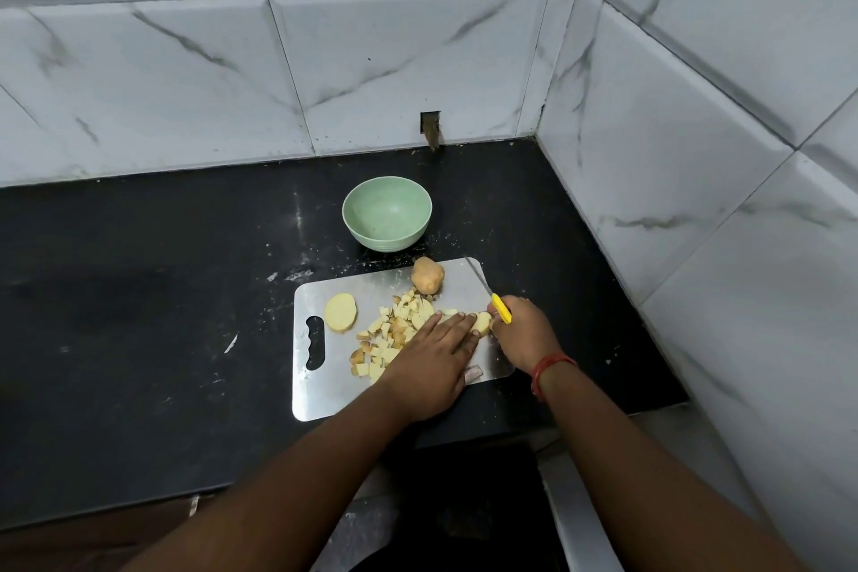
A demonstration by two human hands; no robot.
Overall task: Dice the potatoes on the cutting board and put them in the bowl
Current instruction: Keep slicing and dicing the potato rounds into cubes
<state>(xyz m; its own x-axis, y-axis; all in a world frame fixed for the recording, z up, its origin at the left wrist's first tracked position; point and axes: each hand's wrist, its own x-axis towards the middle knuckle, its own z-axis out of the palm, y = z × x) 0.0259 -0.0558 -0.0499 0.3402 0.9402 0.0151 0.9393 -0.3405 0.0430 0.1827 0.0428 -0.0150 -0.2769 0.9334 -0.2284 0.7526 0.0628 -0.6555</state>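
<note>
A steel cutting board [334, 390] lies on the black counter. On it are a pile of diced potato [394, 330], a halved potato [340, 312] cut face up at the left, and a whole potato [427, 275] at the far edge. My left hand [432, 358] lies flat with straight fingers over the dice, its fingertips touching a potato piece [483, 322]. My right hand [524, 334] grips a yellow-handled knife [492, 295], blade pointing away toward the wall. The green bowl [387, 213] stands behind the board and holds nothing.
The black counter [139, 316] ends at tiled walls behind and on the right, forming a corner. White specks litter the counter near the board. The counter's front edge runs just below the board, with a metal rail [580, 520] below it.
</note>
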